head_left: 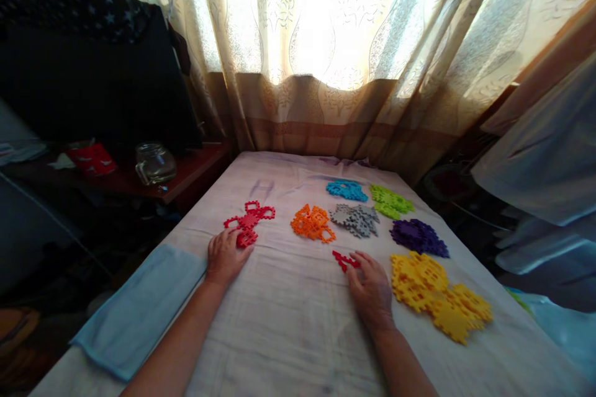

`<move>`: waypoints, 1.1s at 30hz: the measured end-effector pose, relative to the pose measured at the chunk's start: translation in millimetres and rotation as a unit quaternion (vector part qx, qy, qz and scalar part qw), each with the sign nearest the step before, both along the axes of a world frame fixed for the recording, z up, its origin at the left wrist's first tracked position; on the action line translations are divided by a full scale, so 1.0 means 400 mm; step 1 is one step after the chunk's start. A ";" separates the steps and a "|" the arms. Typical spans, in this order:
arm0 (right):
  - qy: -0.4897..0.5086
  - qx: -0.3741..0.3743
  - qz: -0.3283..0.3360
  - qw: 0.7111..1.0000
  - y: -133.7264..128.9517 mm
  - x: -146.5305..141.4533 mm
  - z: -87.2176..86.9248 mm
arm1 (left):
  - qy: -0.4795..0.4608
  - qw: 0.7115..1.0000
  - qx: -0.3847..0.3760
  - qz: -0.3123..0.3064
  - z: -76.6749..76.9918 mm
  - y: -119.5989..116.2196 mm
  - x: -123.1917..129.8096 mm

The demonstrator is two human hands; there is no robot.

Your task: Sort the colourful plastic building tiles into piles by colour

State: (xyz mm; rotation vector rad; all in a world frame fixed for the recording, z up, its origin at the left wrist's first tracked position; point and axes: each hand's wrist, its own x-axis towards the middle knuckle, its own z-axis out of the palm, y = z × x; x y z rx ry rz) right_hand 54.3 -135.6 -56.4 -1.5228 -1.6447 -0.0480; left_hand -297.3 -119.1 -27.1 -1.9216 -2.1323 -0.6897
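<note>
Flat red interlocking plastic pieces (250, 218), joined in a cross-like shape, lie on the left half of the cloth. My left hand (227, 257) grips their near end, fingers on top and thumb at the side. A single red interlocking piece (343, 258) is pinched between the thumb and fingers of my right hand (371, 288), which partly hides it. Past my hands, an orange pile (311, 223) and a grey pile (357, 219) of like pieces sit mid-table. Closest to my right hand is the yellow pile (433, 288).
Farther back are blue pieces (347, 190) and lime-green pieces (392, 201), with purple pieces (419, 237) at the right. A light blue cloth (144, 307) lies by my left forearm. Left of the table, a glass jar (155, 164) stands on a dark red desk (198, 167). Curtains (316, 111) hang behind.
</note>
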 end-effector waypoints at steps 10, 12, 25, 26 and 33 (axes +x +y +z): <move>0.180 -0.008 -0.028 0.983 0.022 0.014 0.013 | -0.063 0.989 0.071 -0.110 0.000 -0.008 0.053; 0.217 -0.020 -0.038 0.975 0.028 0.014 0.011 | -0.094 0.977 0.063 -0.178 -0.007 -0.011 0.135; 0.321 -0.059 -0.047 0.944 0.041 0.009 0.005 | -0.147 0.936 -0.038 -0.317 -0.015 -0.003 0.425; 0.322 -0.061 -0.047 0.944 0.041 0.009 0.007 | -0.146 0.933 -0.046 -0.324 -0.015 -0.003 0.424; 0.314 -0.061 -0.042 0.947 0.039 0.012 0.003 | -0.121 0.921 0.001 -0.371 -0.020 0.001 0.385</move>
